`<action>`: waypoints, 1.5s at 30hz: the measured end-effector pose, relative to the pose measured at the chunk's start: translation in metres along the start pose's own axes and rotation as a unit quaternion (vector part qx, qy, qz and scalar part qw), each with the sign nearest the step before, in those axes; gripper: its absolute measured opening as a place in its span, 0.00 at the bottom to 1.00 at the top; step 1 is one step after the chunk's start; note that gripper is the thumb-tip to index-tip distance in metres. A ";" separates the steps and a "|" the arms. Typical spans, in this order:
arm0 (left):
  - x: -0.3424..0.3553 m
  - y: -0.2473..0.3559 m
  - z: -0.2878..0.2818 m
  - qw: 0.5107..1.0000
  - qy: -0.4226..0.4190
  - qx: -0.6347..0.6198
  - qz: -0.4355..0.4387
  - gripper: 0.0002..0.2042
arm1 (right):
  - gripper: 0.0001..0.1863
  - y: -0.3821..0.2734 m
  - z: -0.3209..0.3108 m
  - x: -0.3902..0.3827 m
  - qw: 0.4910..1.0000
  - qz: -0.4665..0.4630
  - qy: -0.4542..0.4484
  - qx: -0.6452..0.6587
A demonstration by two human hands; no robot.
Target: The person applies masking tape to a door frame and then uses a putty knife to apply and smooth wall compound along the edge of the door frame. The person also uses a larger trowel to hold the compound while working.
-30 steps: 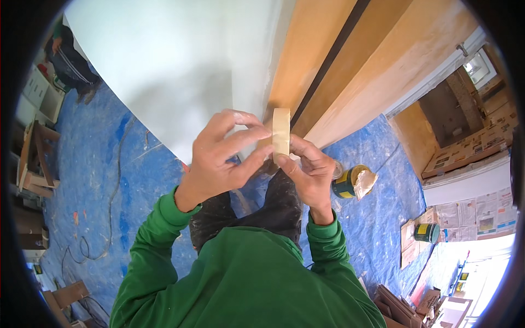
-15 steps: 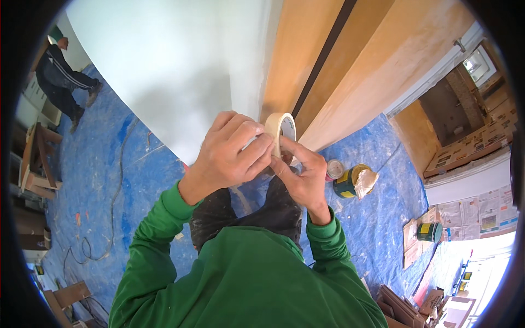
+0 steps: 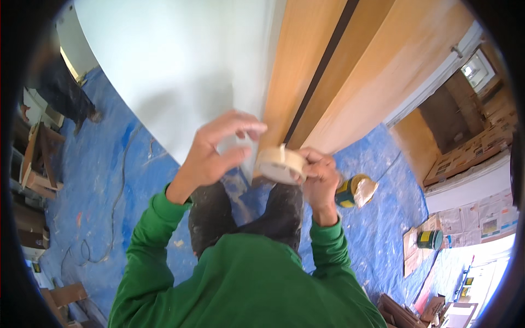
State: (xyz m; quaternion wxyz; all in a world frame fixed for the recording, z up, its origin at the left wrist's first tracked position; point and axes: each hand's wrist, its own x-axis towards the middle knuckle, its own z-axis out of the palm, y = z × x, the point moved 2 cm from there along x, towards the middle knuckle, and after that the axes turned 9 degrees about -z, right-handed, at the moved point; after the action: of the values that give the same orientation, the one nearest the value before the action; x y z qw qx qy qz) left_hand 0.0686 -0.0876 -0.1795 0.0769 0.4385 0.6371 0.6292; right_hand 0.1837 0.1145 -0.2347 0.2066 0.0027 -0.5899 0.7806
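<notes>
My right hand (image 3: 319, 180) grips a roll of beige masking tape (image 3: 280, 164), held in front of my chest close to the white wall (image 3: 180, 65). A little to the left of the roll is my left hand (image 3: 216, 150), its fingers spread and curled, with the thumb and fingertips apart and nothing visible between them. Both arms wear green sleeves. Beside the wall runs a wooden door frame (image 3: 306, 71) with a dark gap.
Blue plastic sheeting (image 3: 109, 180) covers the floor. A yellow-lidded can (image 3: 350, 191) lies by my right foot and a green can (image 3: 430, 239) stands on newspaper at right. Another person (image 3: 60, 87) stands at far left near wooden furniture. A cable (image 3: 117, 208) trails on the sheeting.
My left hand has come off the tape roll and opened to the left. The right hand has turned the roll and keeps hold of it.
</notes>
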 end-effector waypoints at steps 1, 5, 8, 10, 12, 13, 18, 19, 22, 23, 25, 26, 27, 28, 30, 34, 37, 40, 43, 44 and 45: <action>-0.001 0.007 0.005 0.998 -0.022 0.047 0.018 0.16 | 0.23 0.010 -0.004 -0.004 1.000 0.012 0.003 0.023; 0.010 0.008 0.006 0.976 -0.208 0.062 -0.026 0.15 | 0.22 0.029 -0.005 0.002 0.995 0.041 -0.071 0.056; 0.016 -0.002 0.007 0.948 -0.305 0.047 -0.076 0.08 | 0.24 0.023 -0.005 0.003 0.987 0.087 -0.134 0.018; 0.015 0.000 0.012 0.945 -0.314 0.060 -0.075 0.07 | 0.25 0.025 -0.010 0.001 0.981 0.101 -0.163 0.028; 0.011 -0.005 0.016 0.952 -0.292 0.061 -0.061 0.06 | 0.26 0.031 -0.010 -0.003 0.974 0.120 -0.188 0.048; 0.012 -0.008 0.018 0.962 -0.266 0.057 -0.037 0.06 | 0.24 0.029 -0.009 0.000 0.984 0.087 -0.156 0.017; -0.003 -0.028 0.017 0.990 -0.124 0.033 -0.065 0.07 | 0.21 0.036 0.002 -0.009 0.972 -0.074 0.014 -0.223; -0.009 -0.034 0.018 0.991 -0.096 0.017 -0.093 0.06 | 0.21 0.034 0.002 -0.020 0.963 -0.078 0.048 -0.252; -0.022 -0.056 0.026 0.987 -0.032 -0.063 -0.143 0.05 | 0.21 0.037 0.011 -0.030 0.959 -0.070 0.045 -0.271; -0.026 -0.064 0.029 0.983 -0.016 -0.097 -0.157 0.05 | 0.21 0.041 0.019 -0.031 0.968 -0.052 0.026 -0.243; -0.029 -0.067 0.035 0.979 -0.012 -0.128 -0.159 0.04 | 0.21 0.068 0.020 -0.028 0.976 0.003 -0.018 -0.216; -0.029 -0.068 0.037 0.976 -0.011 -0.145 -0.159 0.04 | 0.21 0.080 0.017 -0.027 0.983 0.005 -0.024 -0.179; -0.031 -0.069 0.037 0.973 -0.003 -0.154 -0.171 0.04 | 0.20 0.090 0.017 -0.027 0.989 0.007 -0.032 -0.142; -0.034 -0.069 0.035 0.970 0.005 -0.163 -0.183 0.05 | 0.20 0.096 0.016 -0.027 0.994 0.009 -0.040 -0.105; -0.039 -0.075 0.029 0.973 0.023 -0.130 -0.191 0.06 | 0.19 0.097 0.021 -0.029 0.993 0.030 -0.025 -0.111; -0.057 -0.101 0.020 0.984 0.068 -0.029 -0.161 0.06 | 0.15 0.089 0.033 -0.026 0.981 0.088 -0.059 -0.162; -0.066 -0.103 0.020 0.977 0.116 -0.024 -0.179 0.06 | 0.14 0.091 0.036 -0.028 0.974 0.089 -0.059 -0.200; -0.076 -0.107 0.019 0.971 0.123 -0.007 -0.204 0.08 | 0.14 0.079 0.042 -0.030 0.936 0.127 -0.092 -0.316; -0.088 -0.122 0.020 0.974 0.064 0.051 -0.212 0.08 | 0.14 0.097 0.034 -0.035 0.898 -0.014 -0.148 -0.413; -0.090 -0.124 0.019 0.974 0.037 0.078 -0.211 0.07 | 0.14 0.100 0.033 -0.035 0.891 -0.011 -0.157 -0.425; -0.092 -0.126 0.019 0.971 0.022 0.088 -0.222 0.09 | 0.13 0.103 0.033 -0.035 0.884 -0.008 -0.165 -0.436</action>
State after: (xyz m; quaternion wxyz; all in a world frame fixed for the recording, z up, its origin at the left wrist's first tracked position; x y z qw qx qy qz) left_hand 0.0779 -0.1117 -0.3341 0.1613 0.2771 0.7730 0.5474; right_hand 0.1749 0.0506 -0.3279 0.0927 0.0459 -0.8965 0.4309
